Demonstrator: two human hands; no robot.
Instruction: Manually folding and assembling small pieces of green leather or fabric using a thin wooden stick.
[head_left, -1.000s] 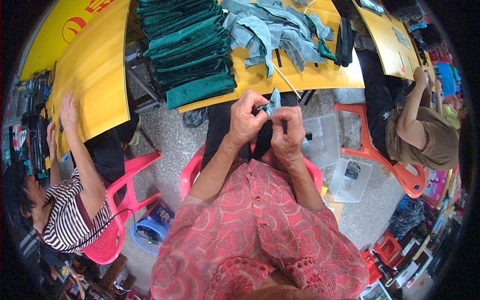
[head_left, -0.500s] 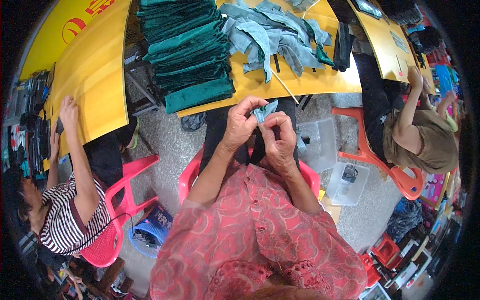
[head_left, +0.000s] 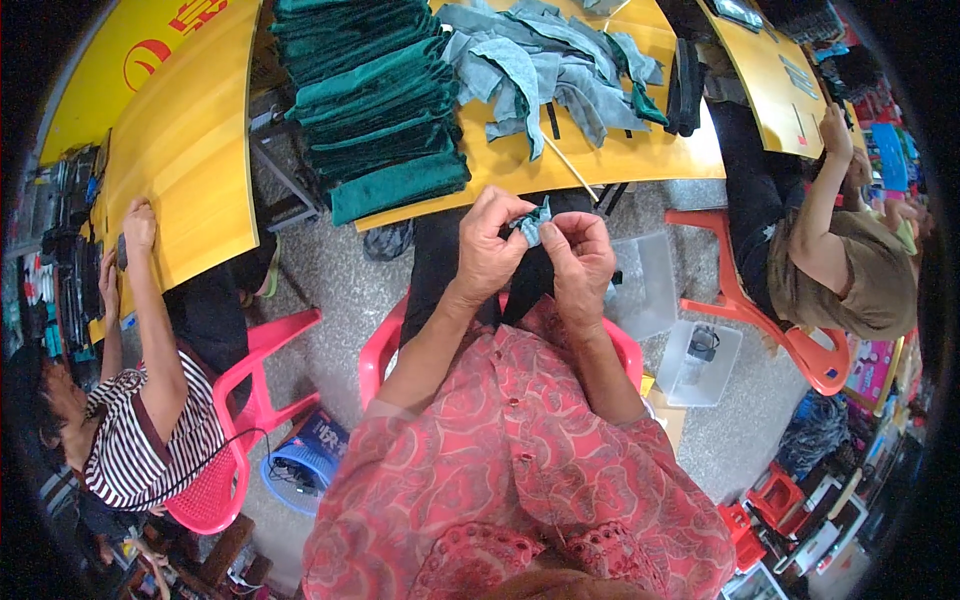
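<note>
Above my lap, just short of the yellow table's front edge, both hands pinch a small velvet fabric piece [head_left: 535, 224], green on one face and pale blue-grey on the other. My left hand [head_left: 490, 245] grips it between thumb and curled fingers. From the other side, my right hand [head_left: 578, 262] is closed on it with thumb and fingertips. Much of the cloth is hidden by the fingers. On the table lie a tall stack of folded dark green velvet pieces [head_left: 375, 110] and, to its right, a loose heap of blue-grey and green fabric strips [head_left: 560, 70].
A thin wooden stick [head_left: 572, 168] juts over the yellow table [head_left: 660, 165]. Folded black cloth [head_left: 685, 90] lies at its right. Clear plastic bins [head_left: 700, 365] stand on the floor to the right. People work on both sides, by a pink chair [head_left: 235, 470] and an orange chair [head_left: 735, 290].
The fabric piece is bunched smaller between my fingers. My right hand has turned more upright and shifted slightly right. The person on the right has moved an arm.
</note>
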